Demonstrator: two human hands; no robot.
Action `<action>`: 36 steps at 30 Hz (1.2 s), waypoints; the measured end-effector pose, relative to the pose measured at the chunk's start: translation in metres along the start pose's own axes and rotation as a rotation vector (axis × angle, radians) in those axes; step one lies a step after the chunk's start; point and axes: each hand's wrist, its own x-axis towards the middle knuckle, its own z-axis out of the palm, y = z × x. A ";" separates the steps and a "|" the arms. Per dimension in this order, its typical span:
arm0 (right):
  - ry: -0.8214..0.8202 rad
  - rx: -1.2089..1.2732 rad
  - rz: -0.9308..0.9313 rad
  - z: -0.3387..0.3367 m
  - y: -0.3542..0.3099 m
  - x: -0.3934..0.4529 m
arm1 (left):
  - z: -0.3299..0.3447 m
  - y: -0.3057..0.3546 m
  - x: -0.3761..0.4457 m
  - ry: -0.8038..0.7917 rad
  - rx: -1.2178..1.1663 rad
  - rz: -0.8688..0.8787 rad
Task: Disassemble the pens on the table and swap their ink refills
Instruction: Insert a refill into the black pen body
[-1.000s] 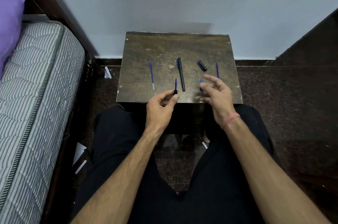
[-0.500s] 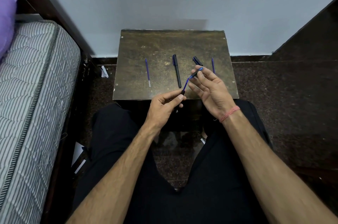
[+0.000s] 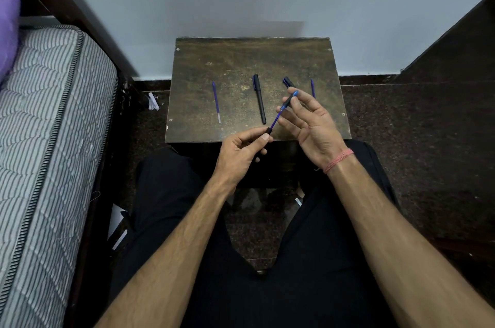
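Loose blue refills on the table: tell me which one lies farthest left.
The blue refill left of the capped black pen; the other refill lies at the right, beyond the right hand.

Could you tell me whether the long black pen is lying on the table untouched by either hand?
Yes, the black pen lies alone on the table, clear of both hands.

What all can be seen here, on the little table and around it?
Table: one, dark brown, against the wall.
Loose refill: one, blue, table's left.
Capped pen: one, black, table's middle.
Pen cap: one, black, behind the right fingers.
Second refill: one, blue, table's right.
Mattress: one, striped grey, left.
Pillow: one, purple, far left.
Left hand: pinching black barrel.
Right hand: holding blue-tipped front section, refill showing between.
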 end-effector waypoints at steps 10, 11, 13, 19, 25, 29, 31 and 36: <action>-0.084 -0.196 0.019 0.000 0.015 0.000 | -0.001 -0.002 0.000 0.032 -0.003 0.047; -0.088 -0.212 0.016 0.001 0.016 0.001 | -0.001 -0.001 0.000 0.032 -0.006 0.049; -0.080 -0.227 0.012 0.002 0.019 0.001 | -0.001 0.000 0.000 0.039 -0.004 0.050; -0.052 -0.266 0.006 0.001 0.023 0.003 | -0.001 -0.003 0.000 0.046 0.033 0.057; -0.079 -0.256 0.017 0.000 0.023 0.003 | -0.001 -0.005 0.002 0.046 0.017 0.037; -0.132 -0.197 0.034 -0.004 0.018 0.005 | 0.000 -0.004 0.003 0.051 -0.019 0.030; -0.140 -0.222 0.009 -0.006 0.021 0.006 | 0.001 -0.004 0.003 0.044 -0.032 0.032; -0.052 -0.295 -0.030 -0.003 0.024 0.006 | 0.000 -0.004 0.001 0.031 -0.048 0.039</action>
